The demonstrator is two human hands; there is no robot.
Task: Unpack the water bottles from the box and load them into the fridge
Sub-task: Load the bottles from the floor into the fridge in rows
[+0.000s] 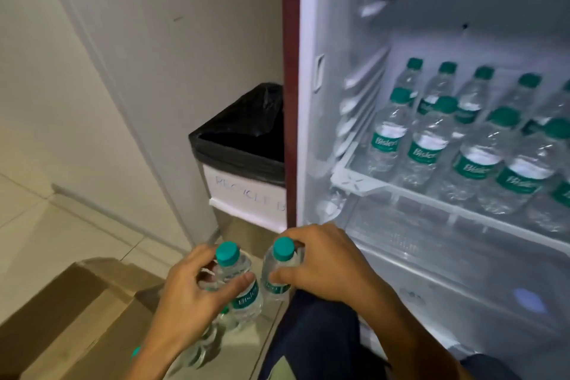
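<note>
Two rows of water bottles stand upright on the fridge shelf at 3 o'clock, green caps, green-and-white labels, clear bodies. Fridge open, inside white, upper part bare. Cardboard box at 7 o'clock on floor, flaps open, contents not visible. Bin with black liner at 12 o'clock of the hands, just beside the fridge wall, handwritten paper label on front. Left hand grips one bottle around the shoulder, thumb across label. Right hand grips second bottle near the neck. Both held bottles upright, side by side, low in front of fridge. More bottles lie blurred under left wrist.
</note>
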